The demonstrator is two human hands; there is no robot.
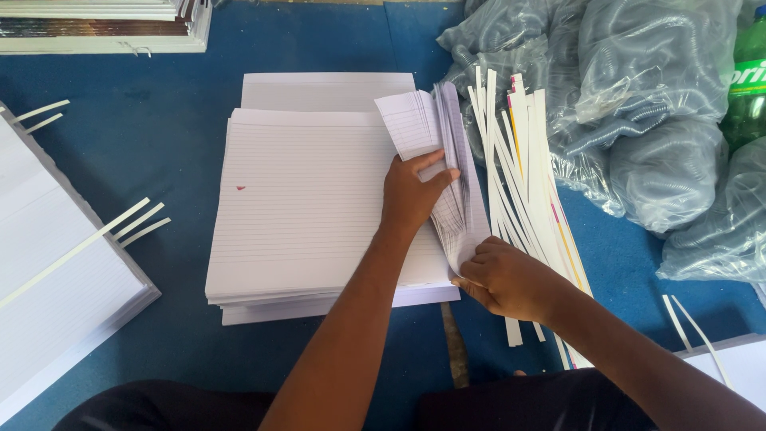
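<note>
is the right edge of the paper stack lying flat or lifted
Lifted: the left hand and right hand fan the sheets up off the stack.

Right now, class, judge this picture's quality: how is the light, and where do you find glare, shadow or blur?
Head view: even, soft daylight; the ruled paper stack is sharp, its lines readable. Glare glints on the clear plastic bags. Faint shadow lies under the left hand. The fanned sheets look slightly soft near the right hand. Edges bend a little.

Green bottle [748, 80], bagged plastic coils [654, 104], blue floor mat [136, 152]
</note>
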